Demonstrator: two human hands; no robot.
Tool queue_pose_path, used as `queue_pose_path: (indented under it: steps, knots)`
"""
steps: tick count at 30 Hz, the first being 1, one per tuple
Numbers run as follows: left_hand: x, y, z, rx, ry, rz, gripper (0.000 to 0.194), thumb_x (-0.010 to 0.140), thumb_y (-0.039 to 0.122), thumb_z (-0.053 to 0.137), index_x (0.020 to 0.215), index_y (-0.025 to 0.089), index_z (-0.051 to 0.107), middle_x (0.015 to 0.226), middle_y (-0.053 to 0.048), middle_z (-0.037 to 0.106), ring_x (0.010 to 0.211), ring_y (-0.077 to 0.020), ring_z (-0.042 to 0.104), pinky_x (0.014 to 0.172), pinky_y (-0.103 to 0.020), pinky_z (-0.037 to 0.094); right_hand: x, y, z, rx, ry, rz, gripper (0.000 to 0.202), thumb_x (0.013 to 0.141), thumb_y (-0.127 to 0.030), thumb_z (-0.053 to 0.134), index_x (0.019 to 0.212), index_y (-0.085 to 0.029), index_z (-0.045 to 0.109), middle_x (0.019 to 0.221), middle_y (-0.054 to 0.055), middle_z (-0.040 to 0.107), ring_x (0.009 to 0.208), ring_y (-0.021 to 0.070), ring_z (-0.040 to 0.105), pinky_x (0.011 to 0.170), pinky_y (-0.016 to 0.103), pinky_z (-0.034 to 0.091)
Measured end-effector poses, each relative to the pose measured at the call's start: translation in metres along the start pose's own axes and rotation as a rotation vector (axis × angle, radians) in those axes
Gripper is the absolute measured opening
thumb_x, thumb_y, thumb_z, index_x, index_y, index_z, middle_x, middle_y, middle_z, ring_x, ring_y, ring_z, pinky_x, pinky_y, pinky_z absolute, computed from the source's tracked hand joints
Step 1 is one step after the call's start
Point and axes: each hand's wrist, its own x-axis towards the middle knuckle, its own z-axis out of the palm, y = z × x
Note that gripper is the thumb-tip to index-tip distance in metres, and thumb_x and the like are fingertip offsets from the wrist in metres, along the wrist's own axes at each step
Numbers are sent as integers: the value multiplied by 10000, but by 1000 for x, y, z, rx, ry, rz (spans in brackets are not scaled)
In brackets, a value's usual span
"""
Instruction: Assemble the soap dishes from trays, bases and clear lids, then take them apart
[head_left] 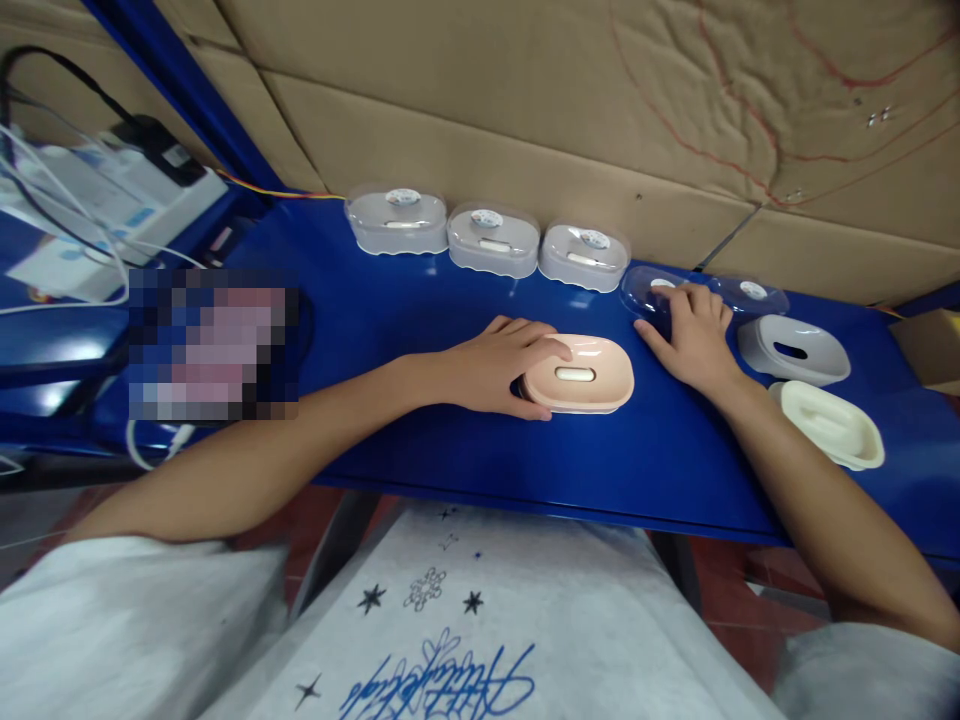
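No text could be read with certainty. Blue script [442, 675] ran across the white garment [570, 600], its words illegible; near it stood black stars [371, 598] and a snowflake sign [425, 589]. White oval labels [403, 197] sat on the clear lids of three boxes [397, 238] [493, 260] [583, 270] and on two loose lids [637, 290] [772, 303], their print too small to make out. A pale label [178, 155] on the black adapter [154, 140] was equally unreadable.

Left hand [502, 372] gripping peach oval dish [609, 372], right hand [696, 340] at clear lid [637, 288], three lidded boxes [493, 246] behind
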Motion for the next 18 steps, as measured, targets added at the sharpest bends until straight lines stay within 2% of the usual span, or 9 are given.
queue_pose_path:
  steps: [4,7,12,15,18]
  knots:
    - [-1,0,0,1,3,0,773,910,656,805,1548,299,554,1669,-140,524,1547,-404,446,1275,-525,269,-5,-16,-6,33,0,-52,664,1058,-671,435,1522,-236,624,1440,226,620,1329,527,546,1094,776,426]
    - [-1,-1,1,6,7,6,781,911,664,809,1549,289,559,1662,-148,529,1546,-401,446,1275,-516,267,-10,-24,-7,20,2,-97,608,1064,-651,459,1467,-237,651,1475,214,608,1375,504,538,1125,737,430]
    - [0,-2,1,14,5,8,794,913,664,818,1559,288,551,1673,-151,521,1554,-401,441,1279,-522,268,-14,-22,-1,34,-35,-110,644,1046,-682,513,1523,-251,559,1674,247,453,1577,497,419,1191,758,395]
    - [0,-2,1,28,-5,4,818,920,680,814,1572,269,540,1687,-166,504,1579,-402,419,1286,-526,267,-14,-17,5,84,-63,-74,717,1041,-722,486,1579,-248,487,1690,274,424,1606,513,395,1153,793,433]
    - [-1,-3,2,28,-8,4,828,923,691,813,1583,276,535,1698,-170,498,1590,-406,414,1293,-540,270,-14,-15,7,110,-67,-76,758,1033,-761,465,1597,-254,479,1697,271,422,1593,532,407,1140,810,452]
